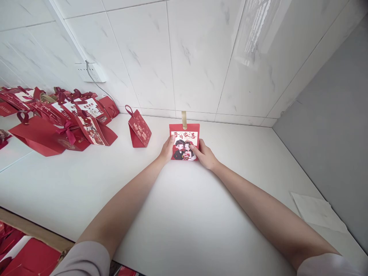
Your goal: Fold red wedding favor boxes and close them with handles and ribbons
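Note:
Between my two hands, over the far part of the white table, is a red gift bag (pixel 178 152) with a cartoon bride and groom on its front and a gold ribbon loop on top. My left hand (pixel 166 148) grips its left edge, thumb on the front. On the right edge my right hand (pixel 206 154) is closed, its thumb lying across the picture. The fingers of both hands are mostly hidden behind the bag. A smaller red gift box (pixel 140 128) with a dark red loop handle stands upright to the left, apart from my hands.
Many red gift bags (pixel 93 128) stand crowded at the left of the table (pixel 184 214). An open carton (pixel 37 230) with red items sits at the lower left. A white sheet (pixel 317 212) lies at the right. A wall socket (pixel 91 73) with a grey cable is behind.

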Demonstrator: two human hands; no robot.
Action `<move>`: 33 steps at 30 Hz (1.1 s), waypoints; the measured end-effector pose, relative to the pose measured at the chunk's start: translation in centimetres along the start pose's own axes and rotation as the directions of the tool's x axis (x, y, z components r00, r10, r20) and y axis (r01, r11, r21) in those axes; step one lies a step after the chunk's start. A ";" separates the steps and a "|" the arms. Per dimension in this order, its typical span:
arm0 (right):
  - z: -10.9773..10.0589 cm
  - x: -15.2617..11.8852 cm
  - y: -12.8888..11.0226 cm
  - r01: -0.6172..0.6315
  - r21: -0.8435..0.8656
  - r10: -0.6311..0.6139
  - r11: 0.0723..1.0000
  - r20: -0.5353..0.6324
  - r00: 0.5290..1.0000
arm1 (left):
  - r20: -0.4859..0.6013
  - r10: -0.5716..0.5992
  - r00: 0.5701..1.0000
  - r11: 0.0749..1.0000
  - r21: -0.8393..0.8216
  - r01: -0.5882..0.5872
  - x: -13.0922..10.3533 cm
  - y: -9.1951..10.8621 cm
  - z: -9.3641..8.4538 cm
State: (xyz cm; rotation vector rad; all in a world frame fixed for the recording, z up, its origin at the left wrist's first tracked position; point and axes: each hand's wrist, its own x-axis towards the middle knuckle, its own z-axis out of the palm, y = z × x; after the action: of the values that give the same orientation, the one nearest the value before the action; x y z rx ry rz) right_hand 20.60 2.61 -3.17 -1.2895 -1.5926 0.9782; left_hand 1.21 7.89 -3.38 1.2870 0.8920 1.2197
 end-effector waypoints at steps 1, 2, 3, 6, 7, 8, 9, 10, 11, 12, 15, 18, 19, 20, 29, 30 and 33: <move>0.0 0.0 0.0 0.000 0.002 0.000 1.000 0.001 1.000 | 0.010 0.003 1.000 1.000 0.008 -0.004 0.0 0.0 0.0; 0.0 0.0 0.0 0.000 0.005 0.000 1.000 0.002 1.000 | 0.027 0.008 1.000 1.000 0.018 -0.008 0.0 0.0 0.0; 0.0 0.0 0.0 0.001 0.009 -0.001 1.000 0.003 1.000 | 0.043 0.013 0.999 1.000 0.025 -0.014 0.0 -0.1 0.0; 0.0 -0.1 0.1 -0.003 0.015 0.002 1.000 0.012 1.000 | 0.047 0.018 0.999 1.000 0.004 -0.018 0.1 -0.4 -0.1; 0.0 0.0 0.2 -0.002 0.012 0.002 1.000 0.015 1.000 | 0.042 0.011 0.999 1.000 -0.016 -0.010 0.2 -0.6 -0.1; -0.1 0.0 0.3 0.002 0.006 -0.002 1.000 0.018 1.000 | 0.037 -0.004 0.999 0.999 -0.049 0.006 0.4 -0.9 -0.1; -0.1 0.0 0.3 0.012 -0.002 -0.012 1.000 0.020 1.000 | 0.039 -0.030 0.999 0.995 -0.091 0.033 0.5 -1.1 -0.1; -0.1 0.0 0.4 0.025 -0.008 -0.025 1.000 0.023 0.999 | 0.045 -0.064 0.997 0.988 -0.139 0.069 0.7 -1.3 -0.1; -0.1 0.1 0.4 0.040 -0.014 -0.040 0.999 0.025 0.999 | 0.050 -0.094 0.994 0.978 -0.183 0.102 0.9 -1.4 -0.1; -0.1 0.1 0.4 0.053 -0.018 -0.052 0.998 0.028 0.998 | 0.049 -0.116 0.992 0.968 -0.216 0.124 1.0 -1.6 -0.1; -0.1 0.1 0.3 0.079 -0.028 -0.078 0.997 0.027 0.997 | -0.012 -0.133 0.991 0.967 -0.220 0.128 1.3 -1.7 -0.3; -0.1 0.1 0.1 0.087 -0.037 -0.086 0.996 0.022 0.996 | -0.046 -0.127 0.991 0.981 -0.155 0.118 1.3 -1.5 -0.5; -0.1 0.1 0.1 0.085 -0.039 -0.084 0.996 0.020 0.996 | -0.041 -0.122 0.992 0.983 -0.142 0.115 1.2 -1.4 -0.5; -0.1 0.1 0.0 0.082 -0.040 -0.081 0.996 0.018 0.997 | -0.030 -0.114 0.993 0.985 -0.134 0.109 1.1 -1.3 -0.5; -0.1 0.0 -0.1 0.065 -0.017 -0.065 0.998 0.007 0.998 | 0.001 -0.097 0.995 0.992 -0.077 0.097 0.8 -0.9 -0.4; -0.1 0.0 -0.1 0.067 -0.019 -0.067 0.998 0.003 0.998 | 0.001 -0.095 0.996 0.993 -0.075 0.094 0.9 -0.9 -0.4; -0.1 0.0 -0.1 0.069 -0.020 -0.069 0.997 -0.001 0.998 | -0.008 -0.100 0.995 0.993 -0.069 0.099 1.0 -1.1 -0.5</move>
State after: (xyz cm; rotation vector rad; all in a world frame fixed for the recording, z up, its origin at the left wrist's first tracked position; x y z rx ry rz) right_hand 20.66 2.56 -3.07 -1.2402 -1.6386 0.9207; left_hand 1.04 9.08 -4.38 1.1681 0.9039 1.1701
